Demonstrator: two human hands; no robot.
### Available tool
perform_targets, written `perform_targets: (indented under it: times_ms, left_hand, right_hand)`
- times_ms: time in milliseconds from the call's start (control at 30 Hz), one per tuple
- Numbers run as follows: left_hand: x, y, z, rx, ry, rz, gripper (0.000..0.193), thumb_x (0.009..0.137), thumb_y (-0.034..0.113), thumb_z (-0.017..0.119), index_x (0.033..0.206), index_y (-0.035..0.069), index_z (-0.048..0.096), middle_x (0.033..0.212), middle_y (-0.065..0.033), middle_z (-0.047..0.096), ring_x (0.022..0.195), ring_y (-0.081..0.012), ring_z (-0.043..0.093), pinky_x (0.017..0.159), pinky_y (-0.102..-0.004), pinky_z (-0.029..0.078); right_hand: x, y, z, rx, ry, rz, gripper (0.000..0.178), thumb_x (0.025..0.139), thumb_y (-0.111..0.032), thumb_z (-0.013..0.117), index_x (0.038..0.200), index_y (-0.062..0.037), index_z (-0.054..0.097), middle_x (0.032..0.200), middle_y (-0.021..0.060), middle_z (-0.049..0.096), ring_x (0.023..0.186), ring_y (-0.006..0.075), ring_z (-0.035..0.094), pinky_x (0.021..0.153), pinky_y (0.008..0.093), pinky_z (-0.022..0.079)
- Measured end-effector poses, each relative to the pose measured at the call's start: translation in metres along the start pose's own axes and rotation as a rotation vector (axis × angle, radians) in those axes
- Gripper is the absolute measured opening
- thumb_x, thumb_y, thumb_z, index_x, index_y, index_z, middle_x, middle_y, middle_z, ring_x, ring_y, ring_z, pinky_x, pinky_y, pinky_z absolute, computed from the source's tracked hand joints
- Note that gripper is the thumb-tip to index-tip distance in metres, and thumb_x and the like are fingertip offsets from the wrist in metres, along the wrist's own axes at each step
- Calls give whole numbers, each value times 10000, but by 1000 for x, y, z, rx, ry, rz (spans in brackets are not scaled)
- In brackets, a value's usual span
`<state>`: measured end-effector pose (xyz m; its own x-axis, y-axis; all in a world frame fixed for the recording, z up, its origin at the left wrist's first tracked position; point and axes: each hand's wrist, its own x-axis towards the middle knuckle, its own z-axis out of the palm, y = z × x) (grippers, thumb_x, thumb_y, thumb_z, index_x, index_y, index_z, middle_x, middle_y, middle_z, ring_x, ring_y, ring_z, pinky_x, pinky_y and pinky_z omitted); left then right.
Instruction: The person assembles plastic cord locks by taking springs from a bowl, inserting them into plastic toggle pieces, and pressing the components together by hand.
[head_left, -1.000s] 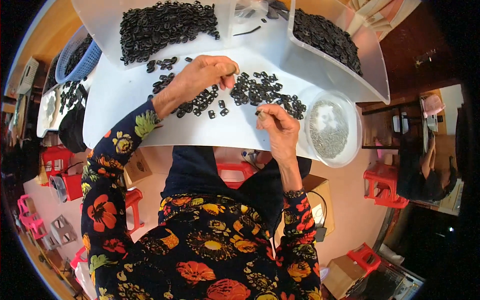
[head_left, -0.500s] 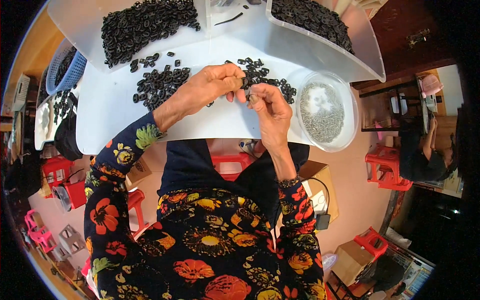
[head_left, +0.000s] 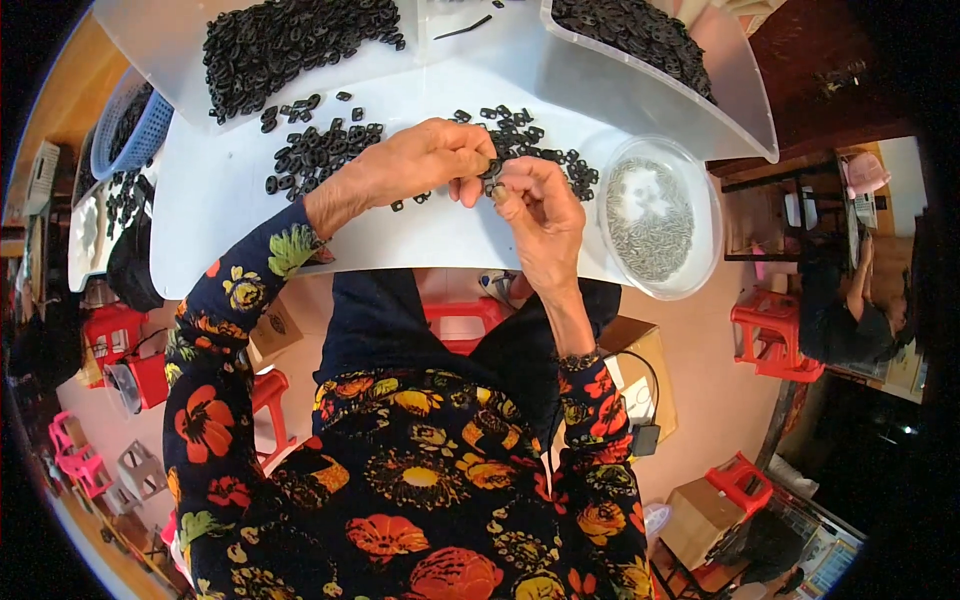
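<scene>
My left hand [head_left: 425, 162] is pinched on a small black plastic piece [head_left: 489, 172] above the white table [head_left: 240, 215]. Close against it, my right hand [head_left: 545, 205] has its thumb and forefinger pressed together at the same spot; fingers hide most of what they grip. Behind my left wrist lies a heap of small black pieces with holes [head_left: 318, 158]. A second heap of small black pieces [head_left: 565, 170] spreads behind my right hand. To the right stands a round clear tub [head_left: 712, 235] with many small silvery pins [head_left: 648, 225] in it.
Two translucent bins, a left one [head_left: 150, 50] and a right one [head_left: 740, 120], hold more black pieces along the far side. A blue basket [head_left: 150, 135] stands at the far left. Red stools [head_left: 765, 330] are around the floor, and another person [head_left: 850, 310] sits at the right.
My hands have come closer together, the black piece now between their fingertips. The view has shifted slightly.
</scene>
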<state>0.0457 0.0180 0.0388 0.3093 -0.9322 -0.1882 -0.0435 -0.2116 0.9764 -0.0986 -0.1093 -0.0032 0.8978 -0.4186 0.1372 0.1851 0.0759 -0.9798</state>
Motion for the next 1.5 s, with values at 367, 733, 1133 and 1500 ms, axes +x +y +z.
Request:
perform_targets:
  times_ms: [367,733,1133,1500]
  left_hand:
    - [7,25,-6,466,-189,62,237,918,213,421,884,9,538,654,-44,576,620,-116,505,604,-271,423]
    - [-6,-17,39,60,241,195,273,959,247,429,844,18,525,617,-22,507,602,-99,466,572,-261,393]
    - [-6,-24,48,34,414,208,261,962,226,410,804,34,490,619,-5,446,603,-91,426,549,-262,373]
    - [-3,-27,57,28,445,193,294,971,251,407,802,24,485,605,-8,433,584,-98,410,542,-272,373]
  right_hand:
    - [-1,2,2,-99,33,-44,320,828,9,645,1135,-69,602,853,-28,563,780,53,512,729,204,450]
    - [0,2,1,-89,76,-76,307,827,8,650,1123,-62,606,836,-40,552,735,37,477,661,175,416]
    - [-2,0,4,-145,119,-70,303,835,13,635,1126,-66,602,840,-30,587,717,22,475,636,167,402]
    - [-2,0,2,-138,104,-94,307,837,22,627,1131,-63,600,824,-45,555,711,20,457,628,165,391]
